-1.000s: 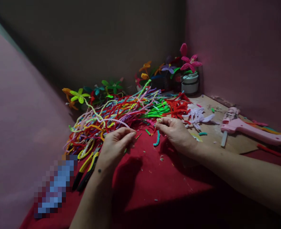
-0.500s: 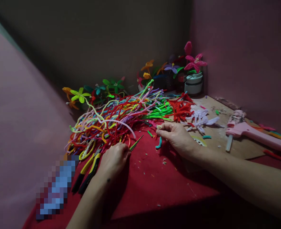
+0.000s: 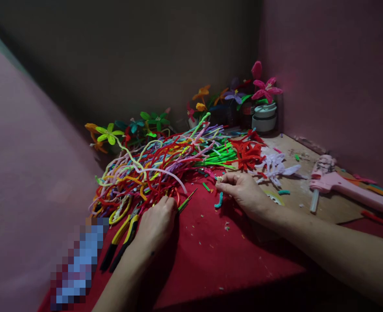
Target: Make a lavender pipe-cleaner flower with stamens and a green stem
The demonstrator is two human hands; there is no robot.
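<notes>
My left hand (image 3: 159, 216) is closed low over the cloth at the front of the pipe cleaner pile (image 3: 146, 169). From its fingers two slim pointed blades, apparently scissors (image 3: 187, 202), stick out to the right; their handles are mostly covered. Between thumb and forefinger, my right hand (image 3: 243, 193) pinches a small cream fuzzy piece (image 3: 220, 179), seemingly pipe cleaner. Just below those fingertips lies a short teal pipe cleaner piece (image 3: 219, 200). Yellow-and-black pliers (image 3: 120, 238) rest left of my left hand.
A pink glue gun (image 3: 341, 184) lies on the brown board (image 3: 334, 208) at right, near red (image 3: 248, 154) and lilac (image 3: 274, 167) pipe cleaner bundles. Fuzzy flowers (image 3: 108, 133) and a grey cup (image 3: 264, 117) line the back. Small scraps dot the red cloth (image 3: 211, 260).
The view has shifted slightly, so everything sits a little lower. Both hands keep nearly the same places and grips.
</notes>
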